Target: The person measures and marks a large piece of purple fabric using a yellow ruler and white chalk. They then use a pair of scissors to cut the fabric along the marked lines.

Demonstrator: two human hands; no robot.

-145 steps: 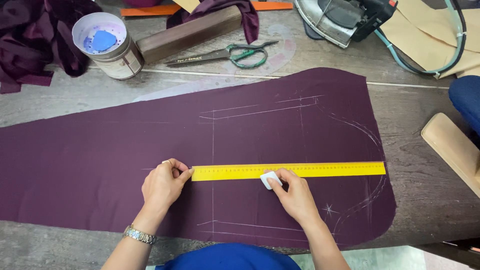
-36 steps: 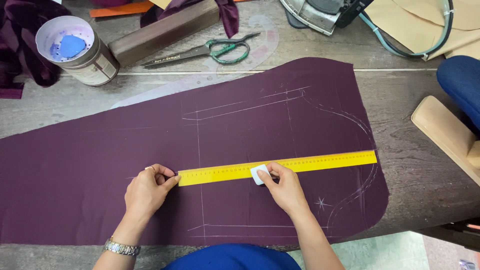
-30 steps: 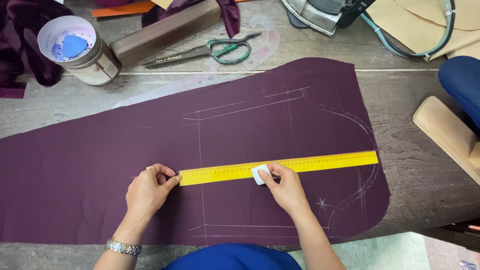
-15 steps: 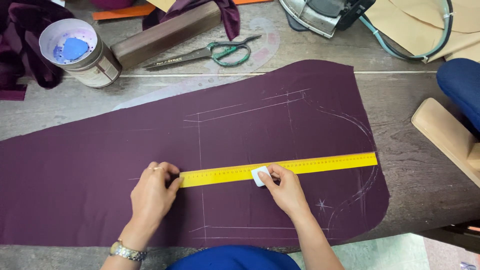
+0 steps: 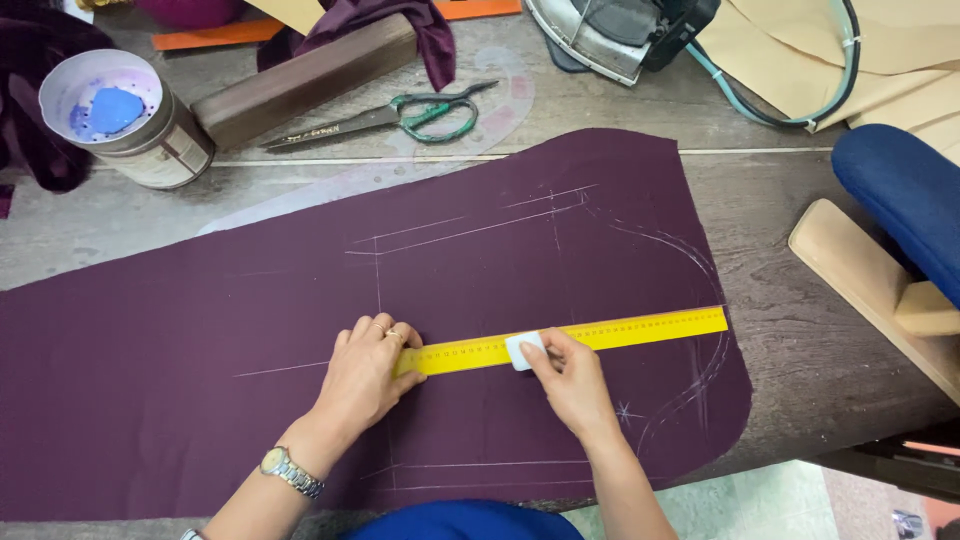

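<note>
A large dark purple fabric piece (image 5: 200,330) with white chalk lines lies flat on the wooden table (image 5: 790,330). A yellow ruler (image 5: 620,330) rests across it, slightly tilted. My left hand (image 5: 365,375) presses down on the ruler's left end, covering it. My right hand (image 5: 570,385) holds a small white tailor's chalk (image 5: 522,351) against the ruler's near edge, about a third of the way along it.
Behind the fabric are green-handled scissors (image 5: 400,115), a wooden block (image 5: 300,80), a tin with a white lid holding blue chalk (image 5: 110,110), an iron (image 5: 620,30), a clear curved ruler (image 5: 330,185) and tan paper patterns (image 5: 900,60). A blue padded sleeve board (image 5: 890,240) stands at the right.
My left hand slid right along the ruler and now covers its left end. The right hand with the chalk stayed at about the same place on the ruler.
</note>
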